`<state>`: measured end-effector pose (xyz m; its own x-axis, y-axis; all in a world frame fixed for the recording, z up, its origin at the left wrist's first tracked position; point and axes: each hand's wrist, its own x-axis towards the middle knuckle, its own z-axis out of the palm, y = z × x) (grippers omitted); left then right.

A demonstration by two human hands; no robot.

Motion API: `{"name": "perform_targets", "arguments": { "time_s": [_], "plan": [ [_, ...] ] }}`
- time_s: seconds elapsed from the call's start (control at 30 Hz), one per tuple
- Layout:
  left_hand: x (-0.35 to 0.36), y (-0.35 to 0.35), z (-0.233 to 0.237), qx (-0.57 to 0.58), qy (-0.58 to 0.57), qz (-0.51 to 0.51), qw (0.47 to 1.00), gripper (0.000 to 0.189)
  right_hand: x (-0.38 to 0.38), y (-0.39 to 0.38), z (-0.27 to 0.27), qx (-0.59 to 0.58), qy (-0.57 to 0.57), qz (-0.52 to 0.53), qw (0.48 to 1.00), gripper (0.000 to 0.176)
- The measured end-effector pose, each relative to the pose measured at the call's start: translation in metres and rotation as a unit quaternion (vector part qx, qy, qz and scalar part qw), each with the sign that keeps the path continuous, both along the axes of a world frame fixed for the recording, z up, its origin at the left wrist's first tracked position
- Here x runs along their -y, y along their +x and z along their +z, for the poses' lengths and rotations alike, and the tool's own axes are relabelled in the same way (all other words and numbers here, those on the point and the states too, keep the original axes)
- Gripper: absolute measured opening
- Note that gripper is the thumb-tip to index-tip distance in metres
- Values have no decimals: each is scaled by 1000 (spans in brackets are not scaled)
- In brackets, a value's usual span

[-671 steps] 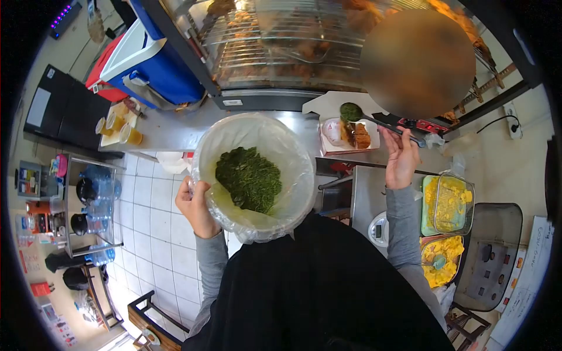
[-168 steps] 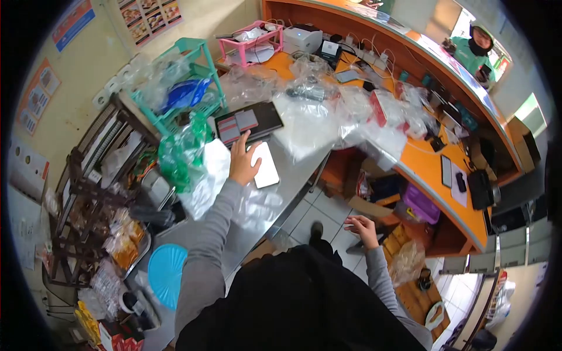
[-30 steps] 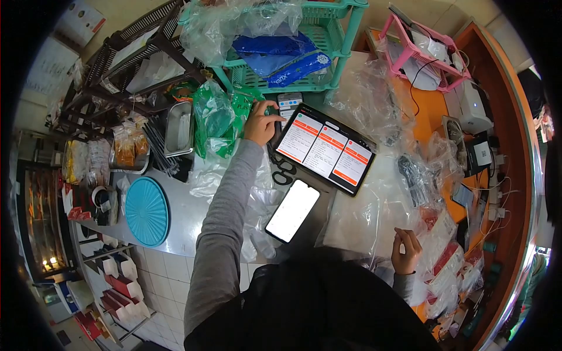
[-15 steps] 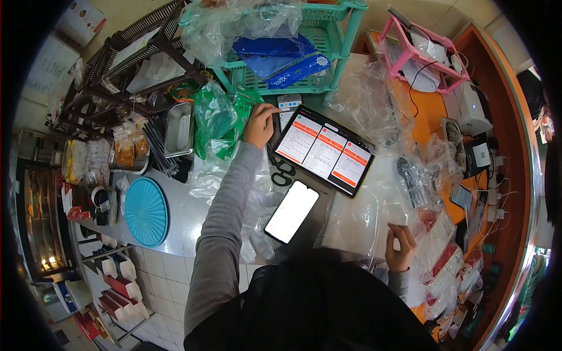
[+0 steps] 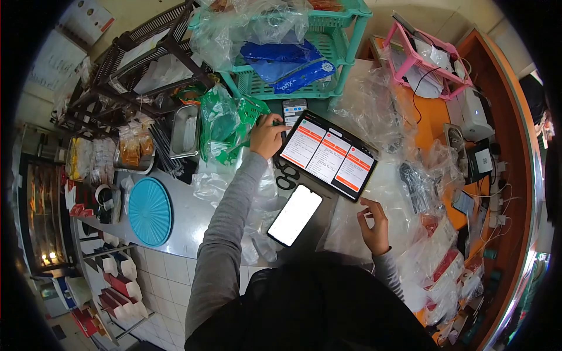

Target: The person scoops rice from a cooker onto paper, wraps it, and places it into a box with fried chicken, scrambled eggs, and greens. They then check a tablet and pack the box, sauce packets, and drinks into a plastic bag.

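**Lit tablet on the steel counter, your left hand at its left edge, your right hand by its lower right corner**

The tablet sits in front of you, slanted so that its right end points down toward your right side. Its screen carries three white panels with orange bars; the lettering is too small to read.

Your left hand reaches forward with fingers half bent and slightly spread, its grasp slack. The fingertips are right by the tablet's upper left corner and a smaller phone, also lit, just beyond it. You cannot tell from this angle whether they touch either one.

Your right hand is curled above a flat pile of clear plastic bags. Thumb and forefinger bend toward each other with a narrow gap, and the fingertips are near the tablet's corner.

Closer to you, a white-screened phone lies face up at an angle. Black scissors lie between it and your left hand, partly under the tablet's side. A green printed bag is bunched to the left of that hand, next to a steel tray. Further left, a round blue lid lies near the counter's front edge.

Beyond the tablet stands a teal rack with a blue bag on its lower shelf. To the right, a pink basket stands on an orange counter.
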<state>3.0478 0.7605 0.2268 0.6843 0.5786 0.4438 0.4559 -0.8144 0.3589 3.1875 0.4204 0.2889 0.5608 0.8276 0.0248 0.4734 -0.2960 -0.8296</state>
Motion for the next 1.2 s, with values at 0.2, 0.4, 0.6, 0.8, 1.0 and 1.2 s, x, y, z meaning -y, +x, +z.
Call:
{"name": "perform_targets", "arguments": {
  "time_s": [0.2,0.4,0.6,0.8,1.0,1.2],
  "plan": [
    [-1,0,8,100,-5,-41,994,32,15,6,14,-17,32,-69,997,30],
    [61,-22,65,251,-155,-42,955,34,64,17,37,172,-24,-150,973,32],
    [214,-23,60,291,-330,-116,890,17,103,-2,8,311,-193,-74,928,45],
    [302,17,56,-48,-199,-299,932,74,114,20,-18,231,-94,-93,964,21],
    [323,43,59,75,-587,-262,762,97,136,12,63,247,102,-164,950,13],
    [329,56,79,23,-76,-104,991,69,291,-13,-8,47,-106,-448,887,6]
  ]
}}
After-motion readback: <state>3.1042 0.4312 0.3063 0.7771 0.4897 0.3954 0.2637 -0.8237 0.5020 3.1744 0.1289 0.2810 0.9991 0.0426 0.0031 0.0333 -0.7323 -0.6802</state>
